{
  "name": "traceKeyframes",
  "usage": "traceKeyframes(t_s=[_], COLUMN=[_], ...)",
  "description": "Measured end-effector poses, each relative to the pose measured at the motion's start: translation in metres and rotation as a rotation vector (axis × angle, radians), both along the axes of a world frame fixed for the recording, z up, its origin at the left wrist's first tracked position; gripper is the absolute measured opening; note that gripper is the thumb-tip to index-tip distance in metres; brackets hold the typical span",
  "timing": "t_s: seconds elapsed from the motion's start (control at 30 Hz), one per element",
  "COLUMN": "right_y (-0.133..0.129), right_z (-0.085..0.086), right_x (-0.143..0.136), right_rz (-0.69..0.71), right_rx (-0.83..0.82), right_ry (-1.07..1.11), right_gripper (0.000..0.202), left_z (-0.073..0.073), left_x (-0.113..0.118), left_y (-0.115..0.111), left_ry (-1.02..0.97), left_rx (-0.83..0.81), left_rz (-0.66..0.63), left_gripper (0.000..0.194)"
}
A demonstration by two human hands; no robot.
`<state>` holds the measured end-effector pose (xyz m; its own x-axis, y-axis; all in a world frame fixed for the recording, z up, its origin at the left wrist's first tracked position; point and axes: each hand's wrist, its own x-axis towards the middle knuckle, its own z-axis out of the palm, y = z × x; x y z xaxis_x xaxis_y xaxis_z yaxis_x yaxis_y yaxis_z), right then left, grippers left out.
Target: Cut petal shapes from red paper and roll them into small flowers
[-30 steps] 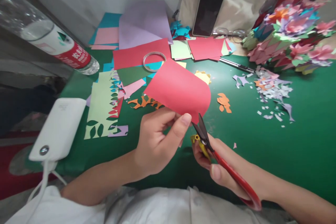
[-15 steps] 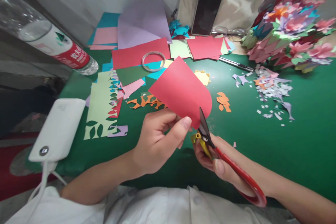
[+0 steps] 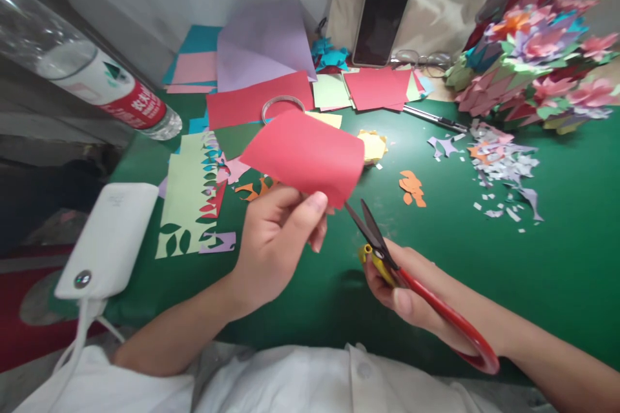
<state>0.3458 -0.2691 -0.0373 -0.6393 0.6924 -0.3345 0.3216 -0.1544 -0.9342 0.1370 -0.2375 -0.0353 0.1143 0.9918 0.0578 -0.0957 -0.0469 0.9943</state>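
My left hand (image 3: 278,242) pinches a red sheet of paper (image 3: 307,151) between thumb and fingers by its lower edge, holding it above the table. The sheet curves and tilts to the left. In my right hand (image 3: 402,281) is a pair of scissors (image 3: 448,316) with red handles and a yellow part near the pivot. Its dark blades are parted and point up and left, with one tip close to the paper's lower right corner. Behind the paper, a ring-shaped roll of tape (image 3: 283,100) is partly covered.
Coloured sheets (image 3: 264,45) lie at the back left. A cut green sheet (image 3: 181,200), white power bank (image 3: 106,239) and water bottle (image 3: 111,80) are on the left. Orange petals (image 3: 411,188), paper scraps (image 3: 506,155), a pen (image 3: 436,117) and paper flowers (image 3: 542,45) are on the right.
My left hand has moved left with the red paper, which has turned and come away from between the scissor blades. The scissors have stayed nearly in place, their blades now pointing further left.
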Motion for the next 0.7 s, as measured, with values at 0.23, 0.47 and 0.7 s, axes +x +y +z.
traceKeyframes(t_s=[0.23,0.47,0.7], right_y=[0.008,0.012,0.022], right_z=[0.000,0.004,0.012], right_x=[0.015,0.010,0.021], right_rz=[0.056,-0.468,-0.700], right_rx=[-0.060,0.124,0.327], right_ry=[0.061,0.495,0.510], right_gripper=[0.049,0.026,0.024], left_z=[0.003,0.016,0.018], left_x=[-0.011,-0.018,-0.028], left_y=[0.014,0.009,0.014], left_ry=[-0.045,-0.028,-0.150], left_rx=[-0.018,-0.139,-0.343], left_rz=[0.099,-0.450,-0.921], left_gripper=[0.029,0.024,0.048])
